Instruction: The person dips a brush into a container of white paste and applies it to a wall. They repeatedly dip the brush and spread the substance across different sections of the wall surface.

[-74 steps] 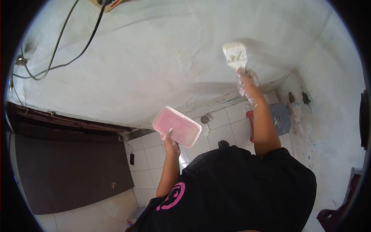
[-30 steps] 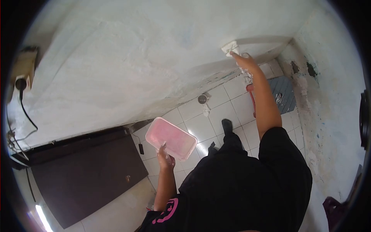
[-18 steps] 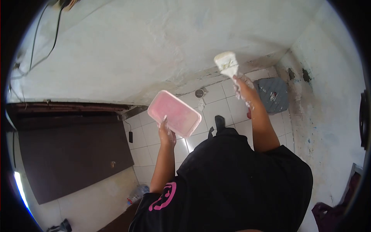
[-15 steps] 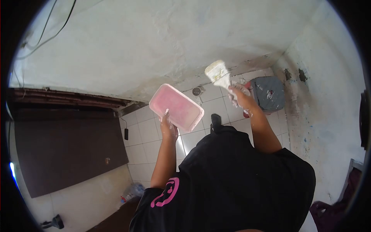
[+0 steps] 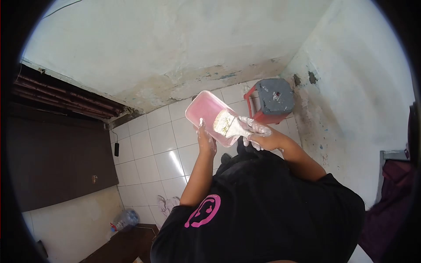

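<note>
Around your work, a stool with a grey, white-spattered top and red legs stands on the tiled floor near the wall corner, beyond your right grip. The wall ahead is patchy along its lower edge, with peeled areas; the side wall shows two dark damaged spots near the corner. To your left are a dark panel, a small black device on a thin cord, and, lower down, a clear plastic bottle. A pair of pale slippers lies on the floor by your left sleeve; a maroon cloth hangs at the far right. The tray screens part of the floor from view, and the brush and your right grip cover part of the tray. The tray is a rectangular pink one with rounded corners, a pale rim and whitish smears inside. It is held tilted in front of your body by your left grip, thumb over the near edge. The brush is wide and flat, coated whitish with greenish-yellow marks. Your right grip, heavily smeared white, is closed on its handle; the head lies over the tray's interior, though contact with it cannot be confirmed.
</note>
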`<state>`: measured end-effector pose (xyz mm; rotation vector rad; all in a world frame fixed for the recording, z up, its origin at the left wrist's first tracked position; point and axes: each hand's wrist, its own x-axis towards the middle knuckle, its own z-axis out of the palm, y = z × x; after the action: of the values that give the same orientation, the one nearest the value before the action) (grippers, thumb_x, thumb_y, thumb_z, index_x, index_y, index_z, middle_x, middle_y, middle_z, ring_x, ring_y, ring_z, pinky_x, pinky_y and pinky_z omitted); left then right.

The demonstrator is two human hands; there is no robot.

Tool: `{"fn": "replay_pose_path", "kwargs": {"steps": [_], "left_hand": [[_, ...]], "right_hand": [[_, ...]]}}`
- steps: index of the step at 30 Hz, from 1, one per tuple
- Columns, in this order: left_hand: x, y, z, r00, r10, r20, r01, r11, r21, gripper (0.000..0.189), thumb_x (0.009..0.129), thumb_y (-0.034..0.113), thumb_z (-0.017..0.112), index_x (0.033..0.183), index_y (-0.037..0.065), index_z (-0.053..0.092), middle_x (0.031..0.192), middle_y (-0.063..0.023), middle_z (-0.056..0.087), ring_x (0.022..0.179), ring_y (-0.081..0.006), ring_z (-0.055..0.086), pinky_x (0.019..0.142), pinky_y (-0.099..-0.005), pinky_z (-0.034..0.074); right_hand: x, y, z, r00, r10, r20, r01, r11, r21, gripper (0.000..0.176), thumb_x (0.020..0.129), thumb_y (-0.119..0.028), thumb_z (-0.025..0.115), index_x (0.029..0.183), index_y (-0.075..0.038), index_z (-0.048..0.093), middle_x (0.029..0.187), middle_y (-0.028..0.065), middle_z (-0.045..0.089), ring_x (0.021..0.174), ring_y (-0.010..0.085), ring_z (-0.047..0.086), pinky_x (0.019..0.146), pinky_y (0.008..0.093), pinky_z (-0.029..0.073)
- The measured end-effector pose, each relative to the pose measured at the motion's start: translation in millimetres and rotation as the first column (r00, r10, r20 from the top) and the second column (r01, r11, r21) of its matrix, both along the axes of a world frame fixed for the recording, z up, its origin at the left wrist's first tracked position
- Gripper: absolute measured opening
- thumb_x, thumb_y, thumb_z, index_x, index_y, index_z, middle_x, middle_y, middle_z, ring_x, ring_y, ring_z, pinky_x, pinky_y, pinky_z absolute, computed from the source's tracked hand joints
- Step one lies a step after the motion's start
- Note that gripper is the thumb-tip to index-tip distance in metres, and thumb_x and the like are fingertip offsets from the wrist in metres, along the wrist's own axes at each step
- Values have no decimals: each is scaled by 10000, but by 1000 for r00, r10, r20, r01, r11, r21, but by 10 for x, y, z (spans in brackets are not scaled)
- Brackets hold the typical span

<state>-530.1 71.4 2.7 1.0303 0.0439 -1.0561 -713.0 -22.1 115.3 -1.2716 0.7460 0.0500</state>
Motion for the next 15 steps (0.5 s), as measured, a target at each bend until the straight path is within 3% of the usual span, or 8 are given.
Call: {"fn": "replay_pose_path", "kwargs": {"steps": [3,6,8,10,11,13,15], "left_hand": [[-75,-38,124,998,-58,10,58,997,-55,629,939,391,447,1385,34,185,1346,-190,379,1224,-315,448,1020,-425,382],[-242,-114,274,996,-91,17,93,991,-95,595,938,349,445,1371,22,204,1327,-196,399,1210,-318,461,1017,-430,383],[-345,-159,340,990,-138,-11,132,968,-213,564,927,294,445,1361,17,213,1320,-194,402,1200,-321,469,1014,-431,389],[-540,-281,415,990,-140,-17,133,963,-233,559,917,271,453,1360,24,217,1309,-192,411,1197,-323,472,1008,-437,397],[-650,-344,459,989,-145,-27,134,960,-247,555,907,247,461,1359,32,220,1298,-190,421,1193,-324,476,1001,-444,405],[-927,-494,603,989,-151,-2,147,965,-217,557,903,241,472,1361,44,223,1293,-186,424,1192,-326,477,997,-449,410],[-1135,-596,705,986,-163,18,164,970,-181,559,899,235,482,1363,56,226,1287,-182,428,1191,-328,479,993,-454,415]], "right_hand": [[-64,56,85,996,67,66,-68,998,8,695,861,-74,436,1459,-98,83,988,79,577,550,79,453,519,221,419],[-242,4,180,991,93,93,-95,995,20,680,862,-73,436,1454,-85,102,1048,82,564,563,78,455,522,224,421],[-382,25,190,991,72,112,-73,997,5,654,861,-84,449,1441,-59,149,1048,75,567,575,73,456,522,226,417],[-558,-24,236,991,-46,124,33,994,106,590,850,-91,475,1403,-43,275,1004,58,578,573,68,458,528,218,413],[-666,-90,230,991,-42,127,29,994,101,590,850,-91,475,1403,-43,275,1004,58,578,573,68,458,528,218,413],[-893,-258,208,989,5,150,-10,999,34,418,845,-103,498,1255,-38,456,931,31,574,577,70,463,537,218,416],[-1104,-387,263,974,34,223,-35,999,-3,354,846,-102,512,1188,-18,480,952,40,555,612,84,478,545,216,416]]}}
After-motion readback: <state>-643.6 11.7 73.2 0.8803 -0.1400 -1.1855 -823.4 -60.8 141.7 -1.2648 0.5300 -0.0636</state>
